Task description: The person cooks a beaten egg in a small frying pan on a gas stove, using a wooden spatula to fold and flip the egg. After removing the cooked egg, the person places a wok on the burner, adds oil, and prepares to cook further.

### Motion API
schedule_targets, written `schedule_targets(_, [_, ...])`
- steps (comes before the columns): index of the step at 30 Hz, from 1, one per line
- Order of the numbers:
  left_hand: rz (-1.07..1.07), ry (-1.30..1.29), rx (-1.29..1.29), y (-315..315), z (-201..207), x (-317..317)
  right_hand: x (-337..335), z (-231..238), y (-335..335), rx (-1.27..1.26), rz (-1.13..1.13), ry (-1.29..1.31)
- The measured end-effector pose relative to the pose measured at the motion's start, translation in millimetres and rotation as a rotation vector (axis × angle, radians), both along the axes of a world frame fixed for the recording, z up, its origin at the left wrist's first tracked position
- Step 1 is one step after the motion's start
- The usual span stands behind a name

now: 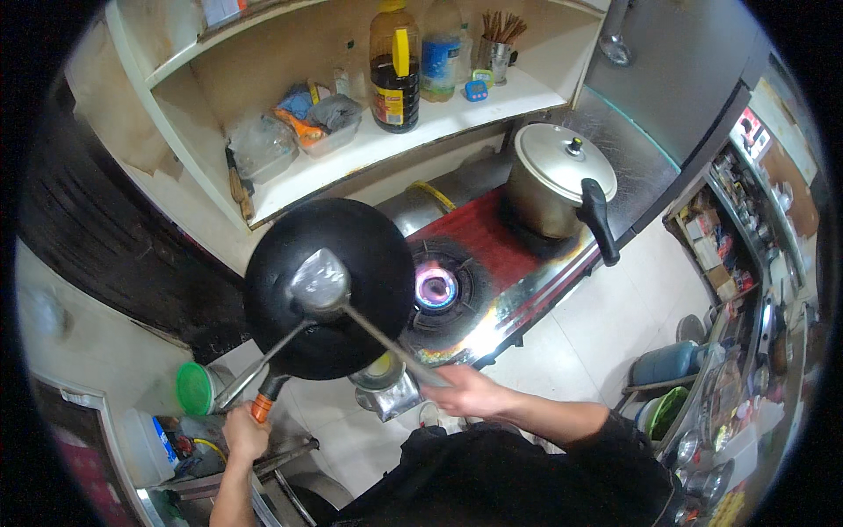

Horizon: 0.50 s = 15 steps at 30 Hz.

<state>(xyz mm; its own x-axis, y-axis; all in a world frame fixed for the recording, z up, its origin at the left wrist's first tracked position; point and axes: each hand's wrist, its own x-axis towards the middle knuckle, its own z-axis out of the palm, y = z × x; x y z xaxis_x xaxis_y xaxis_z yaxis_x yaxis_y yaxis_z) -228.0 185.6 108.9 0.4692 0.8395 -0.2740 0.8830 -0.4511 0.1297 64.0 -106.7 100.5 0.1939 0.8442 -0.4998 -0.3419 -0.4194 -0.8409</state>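
Left hand (247,433) closed round the wok handle (262,407), right hand (470,392) round the spatula (321,281); bracing the wok (373,241) should aid control.

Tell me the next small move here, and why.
Probably ease the wok rightward over the lit burner: its flame shows uncovered beside the wok, and the left hand grips the wok's orange handle.

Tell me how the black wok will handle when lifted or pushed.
The black wok probably feels front-heavy, extending well beyond the left hand. Its smooth walls look rigid. Its curved shape suggests it might rock if pushed.
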Motion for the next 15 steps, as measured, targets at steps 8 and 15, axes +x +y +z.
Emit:
schedule_targets(8, [-0.104, -0.037, -0.088, -88.4, 4.5, 54.4, 74.5, -20.0, -161.4, -0.011, -0.419, -0.694])
schedule_targets(15, [-0.112, 0.007, -0.107, -154.0, -11.3, 118.6, 175.4, -150.1, -167.0, -0.026, -0.527, -0.973])
